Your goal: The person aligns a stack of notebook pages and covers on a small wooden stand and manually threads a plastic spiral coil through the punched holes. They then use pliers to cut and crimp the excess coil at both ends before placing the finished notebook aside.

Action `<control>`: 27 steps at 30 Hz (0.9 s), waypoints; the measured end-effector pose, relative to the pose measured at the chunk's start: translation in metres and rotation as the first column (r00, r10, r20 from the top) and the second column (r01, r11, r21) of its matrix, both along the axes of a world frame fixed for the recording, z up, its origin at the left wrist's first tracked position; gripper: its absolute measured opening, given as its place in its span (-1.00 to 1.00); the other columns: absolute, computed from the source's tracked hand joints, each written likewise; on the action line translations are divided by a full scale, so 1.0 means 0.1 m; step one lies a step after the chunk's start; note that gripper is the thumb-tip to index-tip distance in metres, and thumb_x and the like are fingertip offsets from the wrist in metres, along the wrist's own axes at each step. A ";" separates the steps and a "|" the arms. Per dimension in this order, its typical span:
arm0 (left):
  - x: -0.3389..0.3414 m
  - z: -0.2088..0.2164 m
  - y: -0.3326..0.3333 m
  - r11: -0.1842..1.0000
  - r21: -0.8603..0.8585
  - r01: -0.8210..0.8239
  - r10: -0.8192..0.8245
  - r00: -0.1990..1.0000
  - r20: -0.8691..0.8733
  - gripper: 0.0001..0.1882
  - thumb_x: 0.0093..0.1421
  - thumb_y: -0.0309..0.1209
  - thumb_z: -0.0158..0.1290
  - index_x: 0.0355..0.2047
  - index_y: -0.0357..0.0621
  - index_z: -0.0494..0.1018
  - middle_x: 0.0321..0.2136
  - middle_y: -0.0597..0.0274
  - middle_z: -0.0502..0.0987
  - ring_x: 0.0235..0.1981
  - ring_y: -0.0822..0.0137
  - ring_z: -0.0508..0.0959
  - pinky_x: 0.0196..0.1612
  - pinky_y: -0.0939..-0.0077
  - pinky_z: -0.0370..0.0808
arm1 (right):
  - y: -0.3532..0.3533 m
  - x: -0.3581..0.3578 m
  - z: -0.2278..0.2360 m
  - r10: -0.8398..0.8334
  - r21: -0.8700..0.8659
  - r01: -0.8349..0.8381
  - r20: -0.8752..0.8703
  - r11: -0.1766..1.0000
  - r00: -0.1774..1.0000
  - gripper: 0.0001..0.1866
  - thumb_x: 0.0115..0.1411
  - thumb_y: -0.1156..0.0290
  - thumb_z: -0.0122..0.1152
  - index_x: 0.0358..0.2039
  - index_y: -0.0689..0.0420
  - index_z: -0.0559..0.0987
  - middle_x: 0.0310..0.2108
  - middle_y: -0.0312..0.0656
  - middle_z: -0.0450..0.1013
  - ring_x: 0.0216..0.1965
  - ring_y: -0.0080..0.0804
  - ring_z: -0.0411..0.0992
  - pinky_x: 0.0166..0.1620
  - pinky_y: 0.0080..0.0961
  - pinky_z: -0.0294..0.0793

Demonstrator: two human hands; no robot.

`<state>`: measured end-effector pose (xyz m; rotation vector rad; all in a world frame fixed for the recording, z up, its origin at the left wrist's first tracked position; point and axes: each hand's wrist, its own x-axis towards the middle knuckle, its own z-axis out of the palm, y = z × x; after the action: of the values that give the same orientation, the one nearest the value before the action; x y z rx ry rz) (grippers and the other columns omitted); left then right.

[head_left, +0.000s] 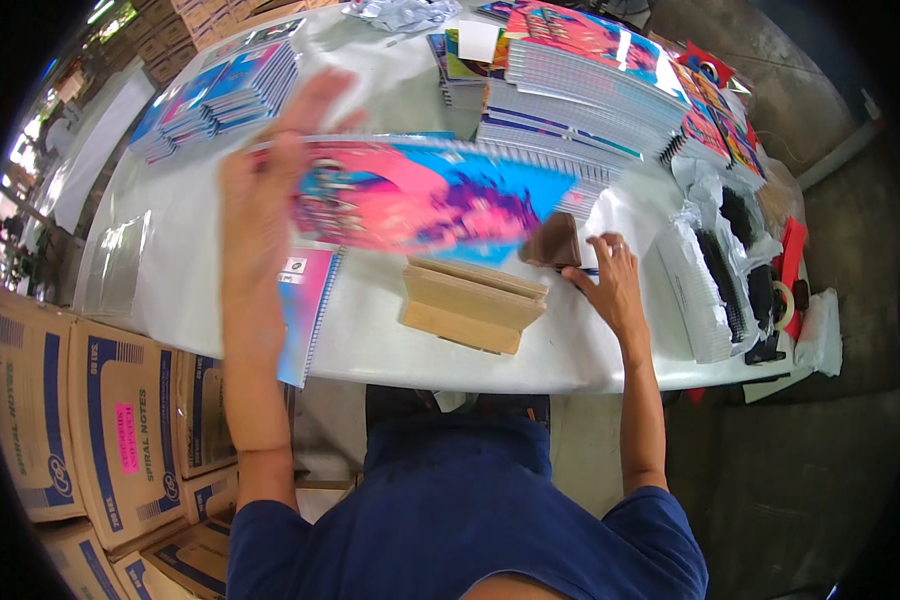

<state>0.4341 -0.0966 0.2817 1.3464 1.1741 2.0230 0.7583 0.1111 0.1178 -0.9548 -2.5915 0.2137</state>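
A spiral notebook (420,198) with a pink, blue and purple cover is tilted above the table, its wire binding along the far edge. My left hand (262,175), smeared by motion, grips its left end. Below it, a cardboard stand (475,305) with upright folded panels sits near the table's front edge. To the right, my right hand (615,285) rests low with thumb and fingers bent around a thin dark thing, too small to name. Just left of those fingers stands a brown block (555,240). Another spiral notebook (305,310) lies partly under my left forearm.
Notebook stacks stand at the back left (220,95) and back right (590,95). On the right are a white box with black binding coils (715,270) and a tape roll (783,305). Clear plastic sleeves (118,268) lie at left; cardboard cartons (120,430) are piled beside the table.
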 end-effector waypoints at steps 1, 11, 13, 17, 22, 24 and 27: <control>0.03 -0.02 -0.07 0.999 -0.051 -0.008 0.003 0.996 -0.088 -0.34 0.23 -0.08 0.13 0.17 -0.34 0.37 0.11 0.12 0.48 0.08 0.27 0.51 0.13 0.40 0.44 | -0.07 0.10 -0.02 -0.051 -0.111 0.049 -0.011 0.993 0.999 -0.41 0.02 0.19 0.40 0.05 0.12 0.46 0.14 0.03 0.28 0.17 0.07 0.23 0.21 -0.12 0.20; 1.17 -1.08 -0.07 0.910 -0.082 -0.407 0.140 0.486 -0.863 -0.31 0.05 -0.39 0.25 0.22 -0.19 0.32 0.20 0.03 0.37 0.23 -0.15 0.31 0.23 -0.03 0.26 | -0.64 0.24 -0.03 -0.085 0.005 0.088 -0.204 0.996 0.975 -0.62 0.20 0.39 0.22 0.04 0.12 0.51 -0.12 -0.04 0.40 -0.08 -0.11 0.41 -0.09 -0.21 0.44; 1.19 -1.12 -0.03 0.893 -0.048 -0.448 0.127 0.352 -0.927 -0.34 0.07 -0.37 0.24 0.20 -0.18 0.34 0.19 0.05 0.38 0.22 -0.15 0.32 0.21 -0.07 0.27 | -1.02 0.14 0.30 0.068 -0.038 -0.091 -0.401 0.995 0.913 -0.62 0.15 0.43 0.27 0.02 0.10 0.54 -0.18 -0.05 0.42 -0.23 -0.11 0.47 -0.26 -0.29 0.52; 1.24 -1.16 -0.01 0.866 0.008 -0.500 0.165 0.270 -0.949 -0.34 0.06 -0.37 0.25 0.19 -0.18 0.35 0.17 0.06 0.41 0.21 -0.17 0.33 0.19 -0.06 0.27 | -1.52 -0.08 0.60 0.183 -0.090 -0.241 -0.422 0.966 0.888 -0.60 0.12 0.39 0.30 0.00 0.13 0.55 -0.23 -0.09 0.41 -0.23 -0.17 0.47 -0.24 -0.31 0.54; 1.26 -1.18 0.03 0.858 0.028 -0.514 0.187 0.259 -0.948 -0.36 0.06 -0.42 0.24 0.18 -0.18 0.36 0.15 0.09 0.43 0.19 -0.19 0.36 0.19 -0.05 0.27 | -1.53 -0.15 0.58 0.220 -0.056 -0.261 -0.389 0.964 0.895 -0.66 0.13 0.42 0.29 -0.06 0.19 0.57 -0.26 -0.09 0.42 -0.28 -0.22 0.48 -0.27 -0.35 0.52; 1.27 -1.16 0.01 0.855 0.021 -0.518 0.184 0.265 -0.947 -0.37 0.05 -0.44 0.24 0.18 -0.15 0.37 0.15 0.11 0.44 0.19 -0.18 0.36 0.19 -0.05 0.27 | -1.45 -0.12 0.60 0.174 -0.453 -0.344 -0.376 0.823 0.910 -0.71 0.17 0.43 0.25 -0.09 0.23 0.58 -0.27 -0.06 0.45 -0.30 -0.26 0.49 -0.28 -0.39 0.51; 1.24 -1.15 -0.04 0.858 0.024 -0.513 0.182 0.260 -0.948 -0.37 0.04 -0.45 0.23 0.18 -0.11 0.38 0.16 0.13 0.43 0.19 -0.14 0.37 0.19 -0.04 0.28 | -1.24 -0.11 0.71 0.155 -0.829 -0.413 -0.384 0.377 0.910 -0.73 0.26 0.39 0.18 -0.10 0.27 0.60 -0.33 -0.06 0.49 -0.33 -0.34 0.48 -0.31 -0.46 0.48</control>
<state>0.5580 -0.1004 0.1670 2.3405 2.3543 0.9897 0.7470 -0.0125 0.1891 -0.6246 -2.2572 1.8750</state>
